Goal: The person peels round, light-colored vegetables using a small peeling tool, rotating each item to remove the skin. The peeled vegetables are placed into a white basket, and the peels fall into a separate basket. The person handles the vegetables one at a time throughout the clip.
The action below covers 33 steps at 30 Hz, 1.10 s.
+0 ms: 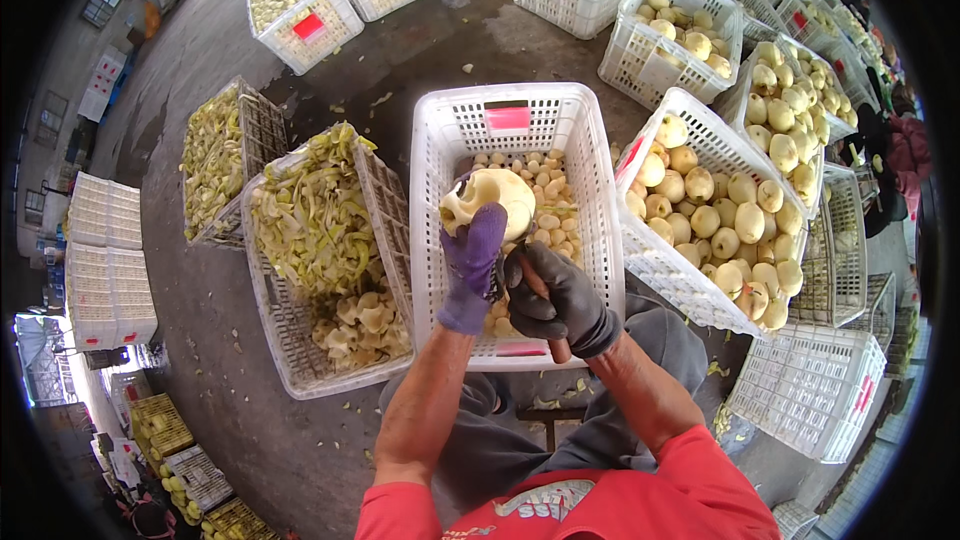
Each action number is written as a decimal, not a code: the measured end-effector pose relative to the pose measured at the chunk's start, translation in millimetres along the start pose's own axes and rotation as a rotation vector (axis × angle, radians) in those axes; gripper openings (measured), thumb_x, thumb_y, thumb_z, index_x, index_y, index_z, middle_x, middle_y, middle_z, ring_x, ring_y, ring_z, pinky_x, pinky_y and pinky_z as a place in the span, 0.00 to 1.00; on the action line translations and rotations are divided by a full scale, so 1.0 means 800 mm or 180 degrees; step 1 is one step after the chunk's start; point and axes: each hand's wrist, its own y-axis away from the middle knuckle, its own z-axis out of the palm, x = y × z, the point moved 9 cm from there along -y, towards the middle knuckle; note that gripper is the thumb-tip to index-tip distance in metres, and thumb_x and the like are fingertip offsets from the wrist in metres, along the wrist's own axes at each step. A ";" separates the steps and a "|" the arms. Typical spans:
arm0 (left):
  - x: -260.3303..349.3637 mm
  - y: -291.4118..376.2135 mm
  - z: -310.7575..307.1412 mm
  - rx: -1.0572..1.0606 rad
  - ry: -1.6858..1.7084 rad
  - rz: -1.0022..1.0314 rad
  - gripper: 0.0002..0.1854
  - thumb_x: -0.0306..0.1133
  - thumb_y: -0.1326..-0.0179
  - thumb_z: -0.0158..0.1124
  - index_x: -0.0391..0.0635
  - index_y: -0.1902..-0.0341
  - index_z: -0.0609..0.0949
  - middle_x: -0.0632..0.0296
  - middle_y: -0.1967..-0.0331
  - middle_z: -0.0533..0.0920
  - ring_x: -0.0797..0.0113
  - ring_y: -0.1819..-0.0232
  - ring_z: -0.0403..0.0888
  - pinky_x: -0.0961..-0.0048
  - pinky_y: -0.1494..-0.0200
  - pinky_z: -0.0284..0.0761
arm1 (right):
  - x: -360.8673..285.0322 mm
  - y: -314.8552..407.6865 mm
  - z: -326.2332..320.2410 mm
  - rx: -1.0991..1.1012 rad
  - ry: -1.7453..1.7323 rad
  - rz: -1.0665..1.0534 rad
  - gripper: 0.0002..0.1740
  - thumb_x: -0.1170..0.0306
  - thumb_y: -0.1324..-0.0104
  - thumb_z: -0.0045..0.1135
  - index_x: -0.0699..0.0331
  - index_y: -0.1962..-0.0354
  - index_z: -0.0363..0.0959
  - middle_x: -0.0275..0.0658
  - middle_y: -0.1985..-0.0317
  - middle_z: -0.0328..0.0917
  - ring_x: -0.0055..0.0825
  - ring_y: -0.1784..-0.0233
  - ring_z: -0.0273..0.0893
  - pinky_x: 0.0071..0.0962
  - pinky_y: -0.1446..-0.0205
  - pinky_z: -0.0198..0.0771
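My left hand (474, 262), in a purple glove, grips a peeled, pale yellow fruit (510, 199). Rounded hollows are cut into the fruit's left side. My right hand (559, 300), in a dark glove, is closed around the brown handle (534, 275) of a hand tool. Its dark metal end meets the lower right of the fruit, but the tip's shape is hidden. Both hands are over a white perforated plastic crate (424, 165). Inside, many small pale fruit balls (551, 187) cover the bottom.
To the left, a tilted crate (289, 360) holds yellow-green peelings (315, 217) and hollowed fruit remains (367, 322). At the right stands a crate (652, 262) of whole peeled fruits (705, 221). Filled crates (307, 26) stand farther off. Scraps litter the wet concrete floor (217, 390).
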 end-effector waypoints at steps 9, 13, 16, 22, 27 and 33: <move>-0.016 -0.002 -0.003 0.0145 0.0904 -0.0629 0.33 0.55 0.37 0.61 0.40 0.40 0.69 0.51 0.52 0.79 0.58 0.58 0.83 0.67 0.57 0.84 | -0.021 0.006 -0.017 0.0581 0.1179 -0.0087 0.22 0.53 0.25 0.38 0.63 0.62 0.70 0.29 0.88 0.60 0.17 0.91 0.58 0.17 0.88 0.55; -0.013 -0.005 -0.013 0.0368 0.1343 -0.0683 0.32 0.59 0.38 0.61 0.41 0.46 0.72 0.52 0.55 0.79 0.58 0.55 0.81 0.63 0.56 0.84 | -0.060 0.035 -0.033 0.1656 0.2308 -0.0199 0.19 0.55 0.30 0.51 0.64 0.64 0.73 0.33 0.85 0.67 0.19 0.88 0.65 0.21 0.83 0.62; -0.015 -0.004 -0.018 0.0457 0.1716 -0.1082 0.31 0.57 0.37 0.60 0.44 0.43 0.72 0.51 0.54 0.79 0.53 0.50 0.80 0.55 0.49 0.82 | -0.078 0.048 -0.044 0.2073 0.3629 0.0098 0.17 0.58 0.32 0.55 0.66 0.65 0.73 0.38 0.82 0.73 0.22 0.83 0.72 0.26 0.76 0.69; -0.023 0.000 -0.017 0.0579 0.1635 -0.1105 0.35 0.58 0.38 0.61 0.39 0.42 0.70 0.46 0.51 0.78 0.47 0.48 0.78 0.54 0.50 0.82 | -0.090 0.055 -0.049 0.2467 0.4121 -0.0440 0.17 0.59 0.34 0.58 0.67 0.66 0.73 0.47 0.75 0.80 0.43 0.73 0.79 0.39 0.67 0.71; -0.038 0.007 -0.013 0.0576 0.1294 -0.1092 0.32 0.58 0.36 0.58 0.41 0.44 0.71 0.53 0.56 0.80 0.56 0.57 0.82 0.61 0.55 0.83 | -0.085 0.038 -0.029 0.2379 0.4821 -0.0730 0.17 0.57 0.34 0.58 0.66 0.65 0.73 0.50 0.73 0.80 0.51 0.68 0.79 0.44 0.65 0.71; -0.036 -0.001 -0.010 0.0391 0.1222 -0.0827 0.29 0.55 0.35 0.58 0.42 0.45 0.71 0.56 0.57 0.80 0.63 0.58 0.82 0.67 0.56 0.84 | -0.077 0.029 -0.020 0.2670 0.5072 -0.0684 0.17 0.57 0.31 0.53 0.65 0.61 0.71 0.50 0.70 0.81 0.51 0.65 0.80 0.47 0.62 0.72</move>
